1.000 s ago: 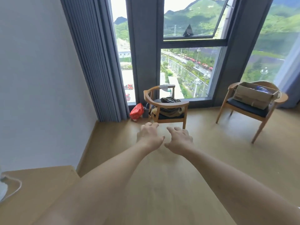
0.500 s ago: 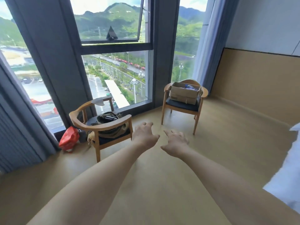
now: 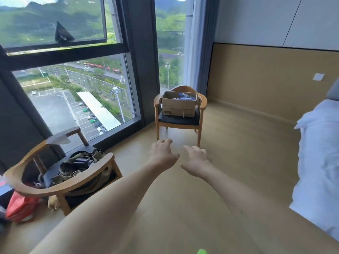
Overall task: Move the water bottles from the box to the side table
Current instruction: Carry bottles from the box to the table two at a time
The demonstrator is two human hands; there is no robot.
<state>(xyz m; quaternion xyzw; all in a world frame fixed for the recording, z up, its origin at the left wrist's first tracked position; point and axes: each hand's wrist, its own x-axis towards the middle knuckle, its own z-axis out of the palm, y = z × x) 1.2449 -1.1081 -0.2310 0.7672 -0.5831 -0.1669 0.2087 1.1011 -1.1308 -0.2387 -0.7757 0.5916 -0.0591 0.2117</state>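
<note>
A brown cardboard box (image 3: 178, 106) sits on the dark seat of a wooden chair (image 3: 201, 105) by the window, straight ahead. Blue-labelled water bottles (image 3: 182, 96) show just above its rim. My left hand (image 3: 163, 153) and my right hand (image 3: 197, 159) are stretched forward side by side over the floor, well short of the chair. Both hold nothing, with fingers spread and loosely bent. The side table is out of sight.
A second wooden chair (image 3: 60, 186) with a bag on it stands at the near left, with a red bag (image 3: 20, 206) on the floor beside it. A bed with white sheets (image 3: 319, 162) lies along the right. Bare wooden floor (image 3: 238, 143) stretches between them.
The view has swung right: the chair with the box went from the right side to the centre and looks nearer. The bed came into view. Both hands stay held out and hold nothing.
</note>
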